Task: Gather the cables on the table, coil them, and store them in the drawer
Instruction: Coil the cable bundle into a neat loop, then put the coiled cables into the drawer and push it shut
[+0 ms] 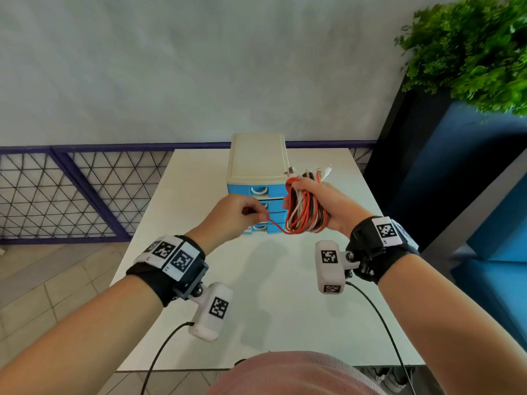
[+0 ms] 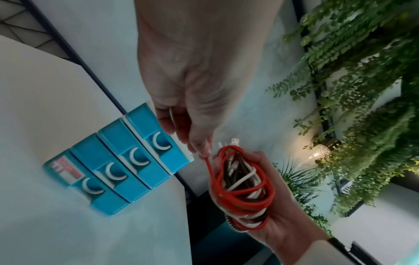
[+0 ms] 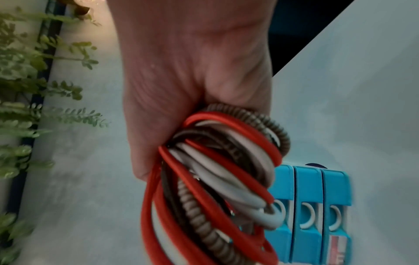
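Observation:
My right hand (image 1: 319,201) grips a coiled bundle of red, white and dark cables (image 1: 305,212) above the white table (image 1: 285,280), just in front of the drawer unit. Plug ends stick up out of the fist. From close up, the cable bundle (image 3: 222,179) fills my right hand (image 3: 188,80). My left hand (image 1: 236,215) pinches the loose red cable end (image 1: 275,225) that leads into the coil. In the left wrist view, my left hand (image 2: 199,143) pinches the red strand (image 2: 209,170) beside the bundle (image 2: 242,188). The blue drawer unit (image 1: 256,181) has all its drawers pushed in.
The drawer unit with its cream top (image 1: 258,152) stands at the table's far middle. A purple railing with mesh (image 1: 71,192) runs behind on the left. A green plant (image 1: 470,52) over a dark blue planter (image 1: 456,172) stands at the right. Black wrist-camera leads (image 1: 382,317) hang near the table's front edge.

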